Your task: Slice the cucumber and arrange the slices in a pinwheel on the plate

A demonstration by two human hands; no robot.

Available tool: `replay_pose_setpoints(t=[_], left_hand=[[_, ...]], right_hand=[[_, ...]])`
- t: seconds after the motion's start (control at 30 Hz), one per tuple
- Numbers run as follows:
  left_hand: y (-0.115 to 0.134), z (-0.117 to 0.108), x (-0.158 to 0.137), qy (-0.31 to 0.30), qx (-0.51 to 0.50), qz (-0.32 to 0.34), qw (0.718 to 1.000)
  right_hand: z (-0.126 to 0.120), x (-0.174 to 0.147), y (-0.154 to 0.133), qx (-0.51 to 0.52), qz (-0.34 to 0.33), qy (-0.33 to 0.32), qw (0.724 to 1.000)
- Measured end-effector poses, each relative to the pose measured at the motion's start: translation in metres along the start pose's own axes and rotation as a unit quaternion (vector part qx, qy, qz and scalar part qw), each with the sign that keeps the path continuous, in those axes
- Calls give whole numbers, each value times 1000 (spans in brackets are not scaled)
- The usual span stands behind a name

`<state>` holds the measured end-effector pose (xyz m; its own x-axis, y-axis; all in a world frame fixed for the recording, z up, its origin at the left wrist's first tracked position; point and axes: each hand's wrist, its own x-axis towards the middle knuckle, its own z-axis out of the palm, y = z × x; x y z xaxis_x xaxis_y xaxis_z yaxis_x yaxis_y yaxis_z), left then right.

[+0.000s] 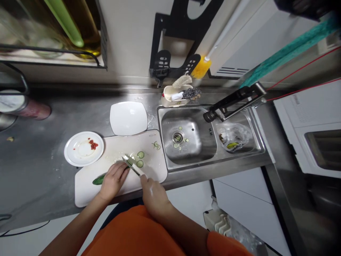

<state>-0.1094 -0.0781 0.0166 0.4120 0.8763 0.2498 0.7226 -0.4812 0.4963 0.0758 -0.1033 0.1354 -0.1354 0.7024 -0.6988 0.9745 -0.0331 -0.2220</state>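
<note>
A green cucumber (98,180) lies on the white cutting board (87,190), its middle covered by my left hand (115,177), whose fingers are wrapped over it. My right hand (154,193) grips the handle of a knife (131,165). The blade sits at the right end of the cucumber, close to my left fingertips. Two round cucumber slices (140,159) lie just right of the blade. Thin pale green peelings (156,145) rest near the board's upper right corner.
A white plate (69,153) with chopped red bits overlaps the board's left side. Behind the board stands a square white dish (128,119). To the right is a steel sink (197,153) with slices around its drain, a black faucet (226,106) and a plastic bag (237,137).
</note>
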Motion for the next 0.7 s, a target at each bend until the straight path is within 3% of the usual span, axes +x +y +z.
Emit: replay_pose_setpoints(t=[0.7], left_hand=[[-2,1,1,-10,-19,0,1000]], right_hand=[[-3,17,-8,-11,-19,19,1000]])
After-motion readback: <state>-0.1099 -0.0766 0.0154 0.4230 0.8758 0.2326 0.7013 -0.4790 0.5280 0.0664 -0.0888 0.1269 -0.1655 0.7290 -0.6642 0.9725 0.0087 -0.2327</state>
